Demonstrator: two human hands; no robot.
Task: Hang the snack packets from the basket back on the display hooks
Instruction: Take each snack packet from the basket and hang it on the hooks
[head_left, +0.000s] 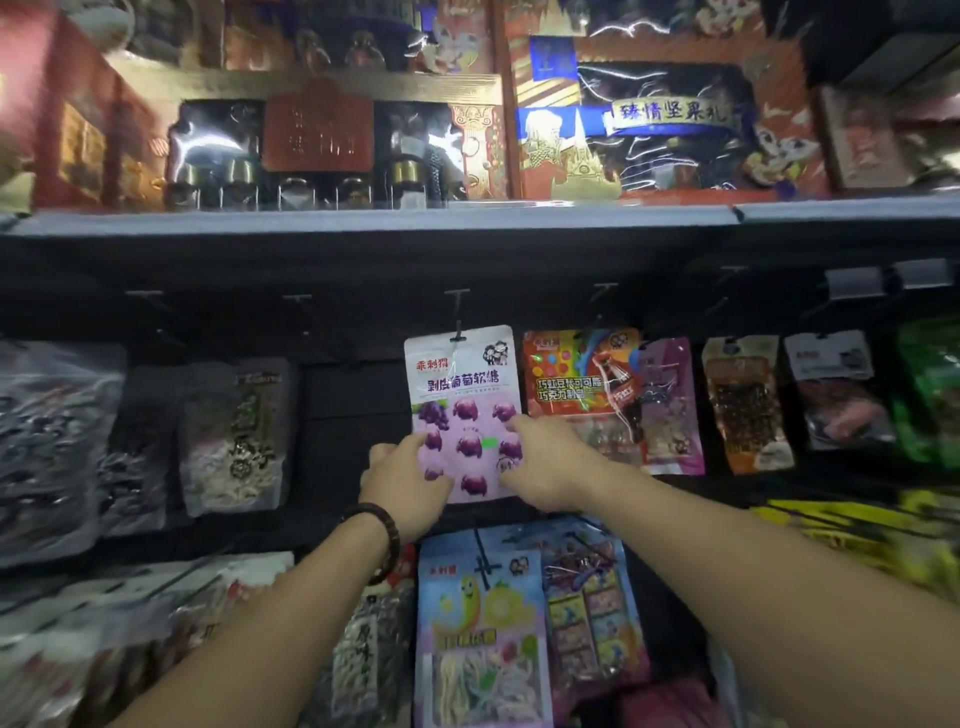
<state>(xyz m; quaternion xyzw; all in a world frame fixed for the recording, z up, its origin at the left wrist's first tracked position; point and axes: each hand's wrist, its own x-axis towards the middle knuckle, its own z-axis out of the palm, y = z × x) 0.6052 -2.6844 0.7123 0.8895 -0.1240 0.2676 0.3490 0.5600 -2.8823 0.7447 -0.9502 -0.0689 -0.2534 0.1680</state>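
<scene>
I've got the purple grape packet (462, 395) up on the display, its top slot on the hook (458, 312) just under the shelf edge (363, 223). The left hand (405, 483) grips the lower left corner, thumb on the front. The right hand (545, 462) pinches the lower right edge, so both are clamped on the one packet. An orange packet (566, 374) hangs just beside it on the right, a yellow-and-blue packet (480, 613) hangs below, and gift boxes (649, 130) stand on the shelf above.
</scene>
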